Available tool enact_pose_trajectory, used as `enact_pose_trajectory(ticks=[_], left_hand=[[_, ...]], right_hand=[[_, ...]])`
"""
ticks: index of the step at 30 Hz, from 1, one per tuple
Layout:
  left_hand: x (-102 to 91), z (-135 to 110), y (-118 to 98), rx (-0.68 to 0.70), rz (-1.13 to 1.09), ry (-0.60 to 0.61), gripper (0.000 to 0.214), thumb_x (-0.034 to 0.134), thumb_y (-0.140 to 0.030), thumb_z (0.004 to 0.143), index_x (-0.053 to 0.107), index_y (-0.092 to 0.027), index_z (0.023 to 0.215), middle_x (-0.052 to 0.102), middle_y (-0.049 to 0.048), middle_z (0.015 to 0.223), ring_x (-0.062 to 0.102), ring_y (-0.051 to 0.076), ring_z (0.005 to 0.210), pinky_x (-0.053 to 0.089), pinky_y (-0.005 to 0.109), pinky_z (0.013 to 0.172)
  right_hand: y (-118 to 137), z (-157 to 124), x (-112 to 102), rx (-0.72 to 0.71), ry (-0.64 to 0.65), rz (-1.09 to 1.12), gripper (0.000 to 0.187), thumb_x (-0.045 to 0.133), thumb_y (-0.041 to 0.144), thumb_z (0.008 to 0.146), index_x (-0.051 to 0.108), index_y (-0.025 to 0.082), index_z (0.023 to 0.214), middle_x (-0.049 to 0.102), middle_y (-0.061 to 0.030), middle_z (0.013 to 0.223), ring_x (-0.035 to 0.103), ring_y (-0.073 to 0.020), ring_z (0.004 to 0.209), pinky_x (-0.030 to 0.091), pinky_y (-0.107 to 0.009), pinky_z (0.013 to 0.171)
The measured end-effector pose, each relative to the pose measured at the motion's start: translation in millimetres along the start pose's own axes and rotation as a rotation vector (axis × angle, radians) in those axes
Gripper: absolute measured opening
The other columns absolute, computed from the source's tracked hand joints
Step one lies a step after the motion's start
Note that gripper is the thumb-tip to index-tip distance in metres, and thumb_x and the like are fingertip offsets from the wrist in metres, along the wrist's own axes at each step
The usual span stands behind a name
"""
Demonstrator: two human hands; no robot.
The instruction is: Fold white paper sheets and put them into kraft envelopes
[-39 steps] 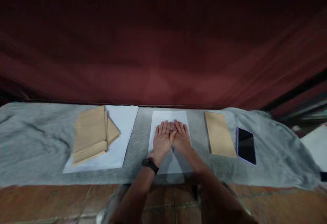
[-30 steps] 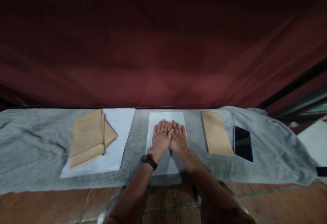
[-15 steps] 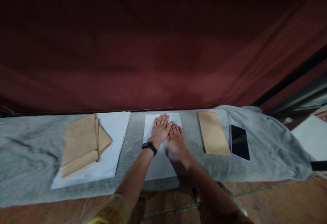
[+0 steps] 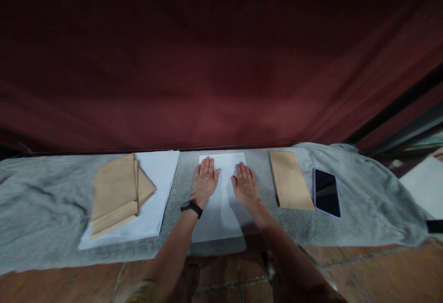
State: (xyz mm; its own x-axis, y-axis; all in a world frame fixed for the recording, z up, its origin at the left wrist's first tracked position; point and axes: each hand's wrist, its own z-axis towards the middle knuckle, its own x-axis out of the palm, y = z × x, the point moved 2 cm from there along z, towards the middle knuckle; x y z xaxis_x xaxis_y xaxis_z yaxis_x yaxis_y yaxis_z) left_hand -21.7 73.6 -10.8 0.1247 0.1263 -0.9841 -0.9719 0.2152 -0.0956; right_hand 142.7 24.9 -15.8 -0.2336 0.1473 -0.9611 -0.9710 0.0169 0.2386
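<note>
A white sheet of paper [image 4: 221, 210] lies in front of me on a grey cloth. My left hand [image 4: 205, 181] rests flat over its left edge, fingers together and pointing away, thumb out. Over the right edge lies my right hand [image 4: 246, 185], also flat, its thumb toward the middle. Neither hand grips anything, and a strip of bare paper shows between them. To the right sits a single brown envelope [image 4: 291, 181], apart from my right hand. On the left, several brown envelopes [image 4: 117, 183] lie overlapped on a stack of white paper [image 4: 162, 174].
A phone [image 4: 327, 193] with a purple edge lies right of the single envelope. The grey cloth [image 4: 367, 201] covers the long surface. Behind it hangs a dark red curtain [image 4: 221, 100]. Tiled floor [image 4: 221, 275] shows at the near edge.
My hands were close together with thumbs touching near the paper's far middle; they have now slid apart, one to each side edge. The view has shifted slightly.
</note>
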Motion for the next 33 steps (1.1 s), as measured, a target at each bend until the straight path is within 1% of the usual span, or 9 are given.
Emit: enact_pose_trajectory(ticks=[5, 8, 12, 14, 17, 21, 24, 28, 33], left_hand=[[-6.0, -18.3, 5.3, -0.064, 0.023, -0.006, 0.062, 0.028, -0.038, 0.106, 0.038, -0.003, 0.156, 0.036, 0.0204, 0.163, 0.033, 0.030, 0.154, 0.026, 0.050, 0.127], [-9.4, -37.1, -3.2, -0.086, 0.040, -0.025, 0.061, 0.029, -0.037, 0.106, 0.039, -0.004, 0.156, 0.038, 0.0217, 0.162, 0.034, 0.032, 0.153, 0.026, 0.053, 0.126], [-10.0, -53.8, -25.3, -0.005, -0.010, -0.017, 0.058, 0.030, -0.035, 0.106, 0.037, -0.012, 0.159, 0.036, 0.0152, 0.165, 0.030, 0.028, 0.155, 0.027, 0.051, 0.127], [-8.7, -55.9, -33.5, 0.042, -0.037, 0.003, 0.058, 0.029, -0.034, 0.105, 0.036, -0.013, 0.159, 0.035, 0.0138, 0.166, 0.028, 0.028, 0.156, 0.028, 0.052, 0.127], [-6.0, -55.9, -38.0, 0.078, -0.053, 0.030, 0.058, 0.029, -0.031, 0.105, 0.036, -0.012, 0.159, 0.033, 0.0133, 0.166, 0.026, 0.028, 0.156, 0.025, 0.053, 0.128], [-3.1, -57.8, -35.9, 0.105, -0.059, 0.071, 0.057, 0.028, -0.022, 0.103, 0.036, -0.012, 0.159, 0.035, 0.0119, 0.166, 0.024, 0.027, 0.157, 0.024, 0.052, 0.129], [-3.0, -60.8, -31.2, 0.118, -0.067, 0.073, 0.057, 0.029, -0.021, 0.103, 0.035, -0.015, 0.160, 0.034, 0.0102, 0.167, 0.025, 0.026, 0.157, 0.024, 0.053, 0.129], [-4.8, -64.9, -21.9, 0.134, -0.072, 0.060, 0.056, 0.032, -0.029, 0.105, 0.035, -0.018, 0.160, 0.033, 0.0093, 0.167, 0.024, 0.026, 0.157, 0.023, 0.052, 0.129], [-7.8, -69.8, -10.7, 0.093, -0.060, 0.030, 0.057, 0.032, -0.039, 0.107, 0.035, -0.018, 0.160, 0.031, 0.0117, 0.168, 0.024, 0.027, 0.157, 0.022, 0.051, 0.129]], right_hand=[[-5.0, 1.2, -1.6, 0.039, 0.004, -0.018, 0.055, 0.039, 0.029, 0.105, 0.043, 0.009, 0.156, 0.036, -0.0142, 0.164, 0.041, -0.0281, 0.149, 0.027, -0.045, 0.125], [-5.7, 1.1, -4.3, 0.036, -0.030, -0.011, 0.053, 0.040, 0.026, 0.105, 0.045, 0.008, 0.154, 0.040, -0.0156, 0.162, 0.044, -0.0289, 0.147, 0.028, -0.047, 0.124], [-1.2, 2.5, -11.1, 0.004, -0.045, 0.010, 0.053, 0.036, 0.025, 0.106, 0.043, 0.006, 0.155, 0.038, -0.0181, 0.163, 0.041, -0.0283, 0.149, 0.028, -0.048, 0.124], [4.4, 3.3, -14.1, -0.045, -0.011, 0.024, 0.054, 0.035, 0.026, 0.107, 0.040, 0.007, 0.157, 0.034, -0.0174, 0.165, 0.037, -0.0268, 0.152, 0.027, -0.047, 0.125], [15.3, 1.7, -14.8, -0.117, 0.054, 0.039, 0.054, 0.033, 0.029, 0.108, 0.039, 0.009, 0.158, 0.031, -0.0145, 0.167, 0.032, -0.0248, 0.154, 0.027, -0.044, 0.125], [26.8, -5.2, -9.0, -0.184, 0.105, 0.030, 0.053, 0.026, 0.032, 0.110, 0.044, 0.012, 0.156, 0.035, -0.0114, 0.166, 0.031, -0.0244, 0.154, 0.023, -0.044, 0.126], [27.8, -9.8, -3.9, -0.206, 0.086, 0.012, 0.054, 0.025, 0.034, 0.111, 0.043, 0.014, 0.157, 0.036, -0.0118, 0.166, 0.031, -0.0254, 0.154, 0.022, -0.046, 0.126], [22.6, -12.3, 0.6, -0.205, 0.024, -0.015, 0.052, 0.031, 0.031, 0.109, 0.041, 0.016, 0.158, 0.035, -0.0131, 0.166, 0.033, -0.0272, 0.153, 0.023, -0.049, 0.125], [16.4, -13.1, 3.9, -0.175, -0.032, -0.013, 0.053, 0.036, 0.035, 0.109, 0.043, 0.014, 0.157, 0.036, -0.0152, 0.165, 0.037, -0.0300, 0.151, 0.026, -0.052, 0.123]])
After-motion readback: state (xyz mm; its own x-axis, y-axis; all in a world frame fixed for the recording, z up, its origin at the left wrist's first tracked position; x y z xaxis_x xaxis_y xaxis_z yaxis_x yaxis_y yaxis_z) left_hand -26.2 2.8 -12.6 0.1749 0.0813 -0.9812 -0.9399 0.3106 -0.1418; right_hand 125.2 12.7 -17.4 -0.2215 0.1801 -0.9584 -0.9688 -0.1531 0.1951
